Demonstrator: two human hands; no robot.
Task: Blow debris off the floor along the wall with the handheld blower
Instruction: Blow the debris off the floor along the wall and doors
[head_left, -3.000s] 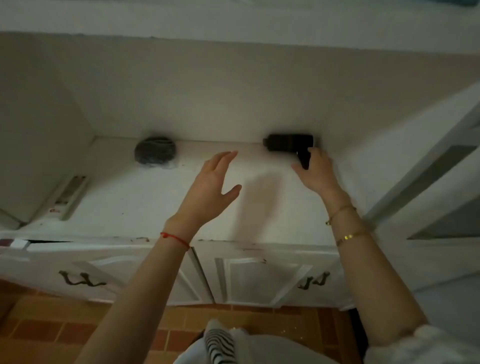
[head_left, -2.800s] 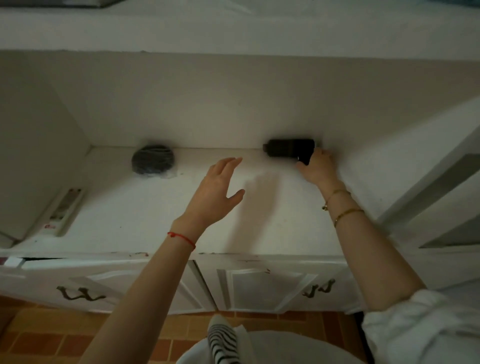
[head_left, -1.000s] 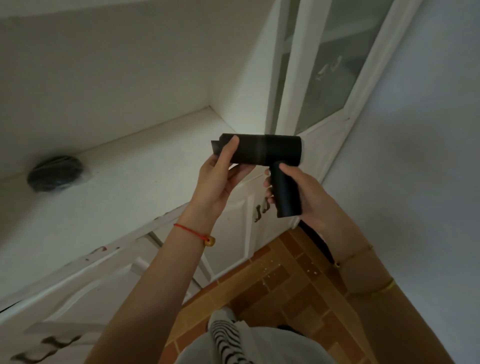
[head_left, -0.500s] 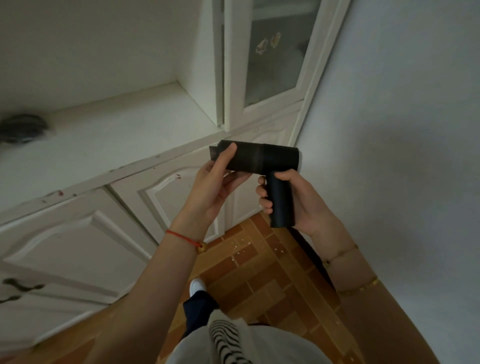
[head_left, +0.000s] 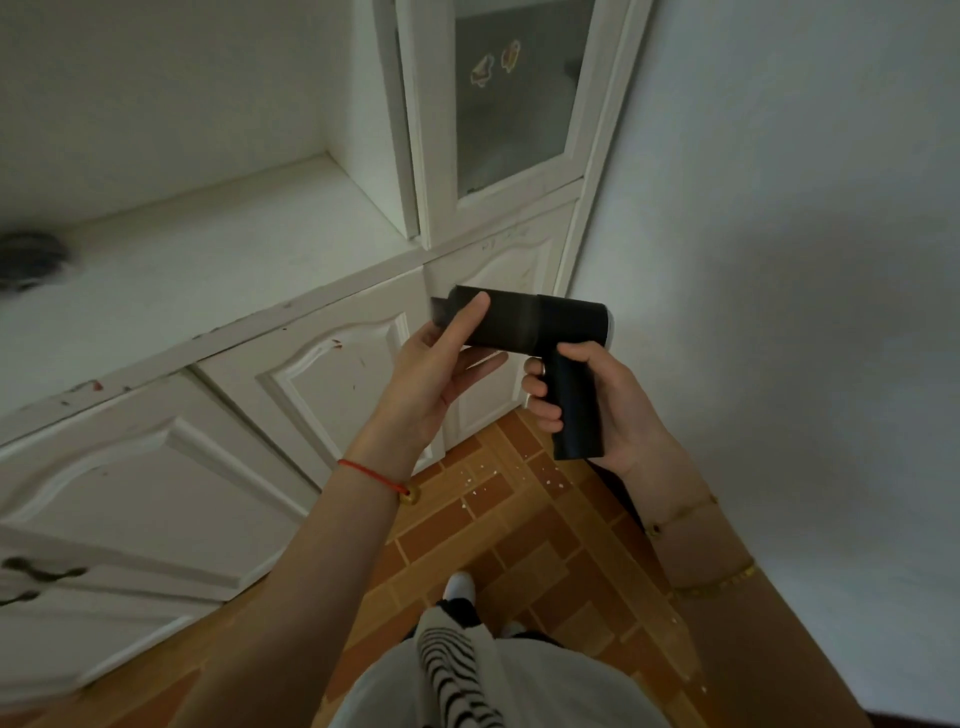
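A black pistol-shaped handheld blower (head_left: 540, 325) is held at chest height in front of the white cabinet. My right hand (head_left: 602, 405) is wrapped around its handle. My left hand (head_left: 441, 371) grips the nozzle end of the barrel, thumb on top and fingers underneath. The nozzle points left. Small white bits of debris (head_left: 485, 480) lie on the orange brick-pattern floor (head_left: 519, 545) near the cabinet's corner and the white wall (head_left: 779, 260) on the right.
A white cabinet (head_left: 322, 374) with panelled doors fills the left, with a counter (head_left: 208, 260) on top and a glass-door upper unit (head_left: 509, 104). A dark round object (head_left: 28, 257) lies on the counter at far left. My feet and clothing show below.
The blower went from the back of the counter into both my hands. My view has turned right and down, showing more floor and wall. In the last half second the grip is unchanged.
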